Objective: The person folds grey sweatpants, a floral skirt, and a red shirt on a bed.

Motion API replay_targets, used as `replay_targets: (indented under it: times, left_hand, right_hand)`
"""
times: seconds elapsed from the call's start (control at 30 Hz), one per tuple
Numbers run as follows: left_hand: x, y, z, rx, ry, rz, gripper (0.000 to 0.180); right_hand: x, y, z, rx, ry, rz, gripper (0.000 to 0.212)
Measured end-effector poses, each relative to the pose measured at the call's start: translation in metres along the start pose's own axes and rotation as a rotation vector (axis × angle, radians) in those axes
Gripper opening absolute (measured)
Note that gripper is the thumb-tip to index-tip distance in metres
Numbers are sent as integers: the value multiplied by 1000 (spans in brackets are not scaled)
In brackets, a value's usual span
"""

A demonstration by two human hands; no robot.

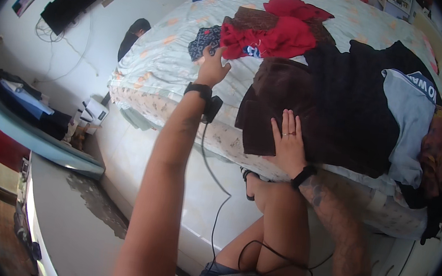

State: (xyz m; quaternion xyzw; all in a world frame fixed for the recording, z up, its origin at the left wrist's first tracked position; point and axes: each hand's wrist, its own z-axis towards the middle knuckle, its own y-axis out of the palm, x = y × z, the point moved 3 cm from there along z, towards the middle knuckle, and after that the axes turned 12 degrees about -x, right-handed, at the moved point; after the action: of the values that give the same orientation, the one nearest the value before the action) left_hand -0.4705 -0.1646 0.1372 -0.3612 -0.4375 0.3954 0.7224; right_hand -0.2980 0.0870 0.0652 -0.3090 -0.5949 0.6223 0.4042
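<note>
Brown cloth point(275, 95) is partly covered by the right hand point(290, 147), laid flat. Just beyond the left hand point(215, 72), fingers parted, blue cloth point(201, 42) and red cloth point(284, 38) are seen; any grip cannot be told.

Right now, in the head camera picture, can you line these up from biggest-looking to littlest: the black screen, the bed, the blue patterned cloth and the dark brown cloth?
1. Bed
2. Dark brown cloth
3. Black screen
4. Blue patterned cloth, partly bunched up
</note>
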Motion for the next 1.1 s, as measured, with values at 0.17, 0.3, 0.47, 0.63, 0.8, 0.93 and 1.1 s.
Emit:
replay_targets:
  times: [0.17,0.3,0.47,0.63,0.8,0.93,1.1]
  left_hand:
    - [-27,89,21,-59,-152,-54,96]
    - [-29,117,29,-212,-430,-223,113]
    - [-64,115,62,-222,-432,-579,112]
    - [-98,113,81,-250,-327,-213,46]
    - [-49,114,54,-214,-236,45,46]
    - [-22,92,16,-617,-130,30,54]
    - [23,38,-65,-608,158,395,40]
  right_hand:
    - [0,-3,3,-23,6,49,99]
    - [9,5,5,-4,28,48,92]
    - [13,10,4,97,18,44,74]
    - [10,3,7,52,-2,118,72]
    - [10,0,4,16,-9,105,87]
    - [10,8,0,123,11,-139,96]
    - [9,-10,-13,103,-49,199,85]
